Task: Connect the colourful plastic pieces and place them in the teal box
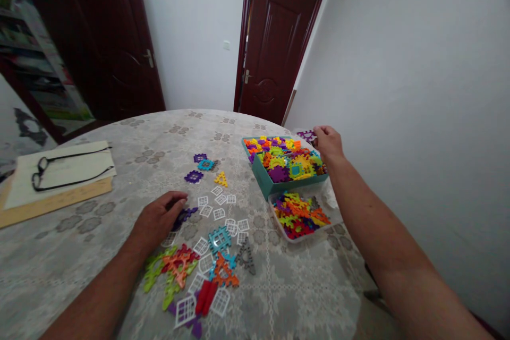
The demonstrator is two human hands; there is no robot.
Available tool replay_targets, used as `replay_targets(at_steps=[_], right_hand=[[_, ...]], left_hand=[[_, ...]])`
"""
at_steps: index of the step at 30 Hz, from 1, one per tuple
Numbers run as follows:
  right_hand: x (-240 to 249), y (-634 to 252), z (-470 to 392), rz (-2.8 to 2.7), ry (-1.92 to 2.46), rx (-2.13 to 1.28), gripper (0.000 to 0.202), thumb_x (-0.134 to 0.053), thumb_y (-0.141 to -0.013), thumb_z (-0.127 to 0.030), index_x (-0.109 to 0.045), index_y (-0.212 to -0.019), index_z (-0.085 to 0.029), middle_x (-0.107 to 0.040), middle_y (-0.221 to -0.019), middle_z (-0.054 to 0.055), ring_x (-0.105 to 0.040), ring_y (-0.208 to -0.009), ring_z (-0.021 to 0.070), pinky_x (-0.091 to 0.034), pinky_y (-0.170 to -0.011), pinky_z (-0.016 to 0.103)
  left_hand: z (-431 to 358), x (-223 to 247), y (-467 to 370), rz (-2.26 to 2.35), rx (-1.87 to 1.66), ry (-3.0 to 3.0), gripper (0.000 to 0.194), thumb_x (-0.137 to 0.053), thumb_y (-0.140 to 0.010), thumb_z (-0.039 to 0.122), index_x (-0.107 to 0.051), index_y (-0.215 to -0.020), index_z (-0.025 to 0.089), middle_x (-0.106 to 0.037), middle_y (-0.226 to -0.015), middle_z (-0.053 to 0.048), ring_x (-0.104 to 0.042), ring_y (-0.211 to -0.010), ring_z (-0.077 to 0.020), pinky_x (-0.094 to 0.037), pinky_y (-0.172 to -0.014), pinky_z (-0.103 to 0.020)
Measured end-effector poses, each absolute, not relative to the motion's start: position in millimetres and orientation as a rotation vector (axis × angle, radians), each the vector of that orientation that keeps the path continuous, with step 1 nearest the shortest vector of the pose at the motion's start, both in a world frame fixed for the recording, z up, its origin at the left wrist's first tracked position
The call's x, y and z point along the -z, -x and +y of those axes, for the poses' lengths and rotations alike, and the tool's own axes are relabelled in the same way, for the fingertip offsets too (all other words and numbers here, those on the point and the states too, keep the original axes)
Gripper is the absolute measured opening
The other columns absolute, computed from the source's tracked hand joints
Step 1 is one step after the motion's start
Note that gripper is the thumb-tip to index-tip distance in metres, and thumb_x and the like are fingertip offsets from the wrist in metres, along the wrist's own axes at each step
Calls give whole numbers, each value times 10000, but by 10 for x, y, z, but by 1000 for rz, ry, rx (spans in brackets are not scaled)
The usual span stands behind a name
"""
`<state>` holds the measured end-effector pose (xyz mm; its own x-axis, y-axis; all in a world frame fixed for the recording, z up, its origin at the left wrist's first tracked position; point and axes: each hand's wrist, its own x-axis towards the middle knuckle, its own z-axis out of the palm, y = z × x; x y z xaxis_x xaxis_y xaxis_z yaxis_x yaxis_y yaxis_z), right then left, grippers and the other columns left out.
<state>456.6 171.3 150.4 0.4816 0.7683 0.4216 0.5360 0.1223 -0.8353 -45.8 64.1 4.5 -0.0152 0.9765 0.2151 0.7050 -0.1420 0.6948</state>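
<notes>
My right hand (329, 142) is raised past the far right side of a teal box (265, 176). Its fingers pinch a purple toothed plastic building piece (306, 136). On the table's left half, my left hand (159, 219) rests low with curled fingers around a dark purple building piece (185, 217). Part of that piece is hidden by the fingers. White window-frame pieces (219, 214) lie scattered beside this hand. Nearer to me are green pieces (153, 271), an orange-red triangle piece (181, 264), a teal square piece (219, 239) and a grey triangle piece (245, 257).
A clear plastic tub (283, 231) of colourful pieces stands before the teal box. Purple squares (194, 176) and a yellow triangle (221, 179) lie farther back. Black glasses (40, 172) rest on paper (83, 154) at left. A wall (418, 90) rises at right.
</notes>
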Motion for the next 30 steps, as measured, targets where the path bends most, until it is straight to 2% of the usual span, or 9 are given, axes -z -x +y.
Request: replay_targets(at_steps=[3,6,10,15,20,24,26,30], right_hand=[[-1514,-4492,1404,-1121,1351,-344,409,-664,-806,-588,-630,-957,-209,-513,-620,-58,-455,-520,126,-368,-489,242],[-1441,-4404,958,-1314,1393,-380,391,-701,-831,-562,-682,-966,-196,-560,-628,-38,-477,-536,129,-376,-511,250],[-1226,-4282,450,-1630,1488,-360,335,-688,-876,-510,-730,-933,-182,-679,-758,8,-560,-653,149,-446,-633,281],[-830,-4145,252,-1652,1606,-397,297,-638,-905,-470,-731,-933,-189,-705,-778,12,-610,-699,178,-464,-678,297],[-616,-4054,269,-1645,1729,-179,310,-558,-945,-437,-743,-944,-188,-759,-882,60,-675,-810,221,-498,-791,342],[-691,-3866,132,-1643,1662,44,319,-519,-982,-384,-750,-1025,-168,-777,-1038,127,-701,-956,260,-509,-912,387],[-785,-3664,-9,-1728,1559,-34,278,-533,-1003,-361,-748,-1013,-186,-776,-1029,109,-707,-960,248,-516,-898,368],[-903,-3089,-309,-2132,1207,-471,189,-564,-1045,-302,-733,-1053,-218,-763,-980,46,-691,-837,174,-521,-800,301]], left_hand=[[644,-29,465,1742,-943,-1893,460,-533,-896,607,-774,-1072,257,-825,-1051,-48,-756,-947,-278,-584,-862,-365],[646,-9,464,1750,-931,-1900,451,-536,-898,599,-770,-1078,259,-819,-1077,-47,-751,-972,-277,-577,-879,-362],[658,17,458,1771,-916,-1888,458,-542,-895,595,-767,-1106,255,-815,-1077,-43,-746,-958,-270,-576,-856,-350],[647,-7,440,1796,-898,-1885,446,-553,-894,582,-766,-1112,258,-812,-1071,-38,-741,-951,-265,-573,-863,-355],[627,-52,412,1785,-905,-1875,425,-546,-896,561,-759,-1103,257,-816,-1042,-42,-743,-941,-275,-581,-862,-376],[636,-23,422,1767,-947,-1890,406,-565,-887,552,-764,-1087,261,-816,-1057,-40,-743,-955,-276,-580,-889,-379],[630,-6,425,1759,-958,-1883,401,-567,-892,542,-765,-1089,255,-815,-1044,-39,-742,-949,-271,-581,-893,-378],[597,12,404,1711,-984,-1895,385,-559,-914,516,-760,-1087,237,-809,-1055,-44,-738,-977,-266,-569,-939,-391]])
